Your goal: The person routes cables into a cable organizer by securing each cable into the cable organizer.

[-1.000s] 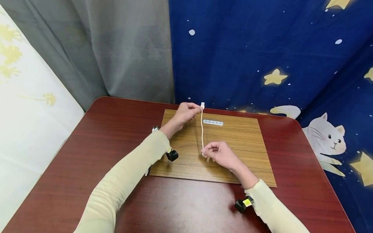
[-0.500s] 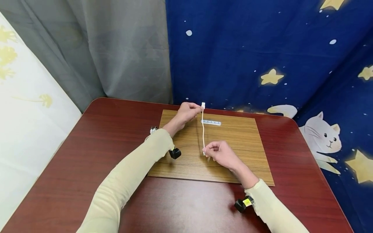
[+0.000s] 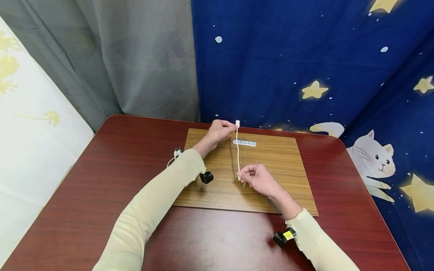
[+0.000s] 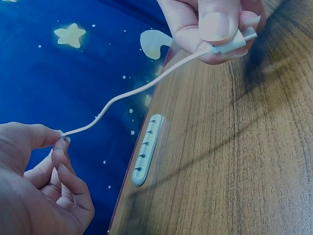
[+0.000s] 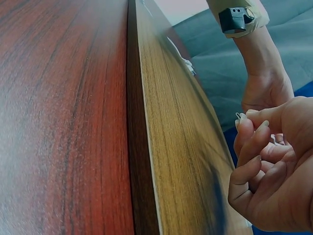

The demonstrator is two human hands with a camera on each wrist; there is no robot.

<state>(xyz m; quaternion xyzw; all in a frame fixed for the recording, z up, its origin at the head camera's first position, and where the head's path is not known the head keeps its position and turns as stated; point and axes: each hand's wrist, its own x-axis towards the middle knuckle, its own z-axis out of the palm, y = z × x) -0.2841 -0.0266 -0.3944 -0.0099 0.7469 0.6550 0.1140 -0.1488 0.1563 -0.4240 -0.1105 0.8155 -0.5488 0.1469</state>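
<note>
A short white charging cable (image 3: 238,152) is stretched between two hands above a wood-grain board (image 3: 278,173). My left hand (image 3: 218,132) pinches its far end, below a white plug (image 3: 237,123) that sticks up past the fingertips. At the near end, my right hand (image 3: 258,180) pinches the other connector between thumb and fingers; its metal tip (image 4: 250,34) shows in the left wrist view. The cable sags in a gentle wave. Beneath it on the board lies a pale blue cable organizer strip (image 4: 148,149) with several slots.
More cables with plugs (image 3: 177,153) lie at the board's left edge, partly hidden by the left sleeve (image 3: 159,195). The board rests on a dark red table (image 3: 210,241). Grey (image 3: 149,56) and blue curtains (image 3: 264,56) hang behind the table's far edge.
Both hands have shifted slightly right over the board with the cable, which now crosses the strip's left part in the head view. Both grips stay the same.
</note>
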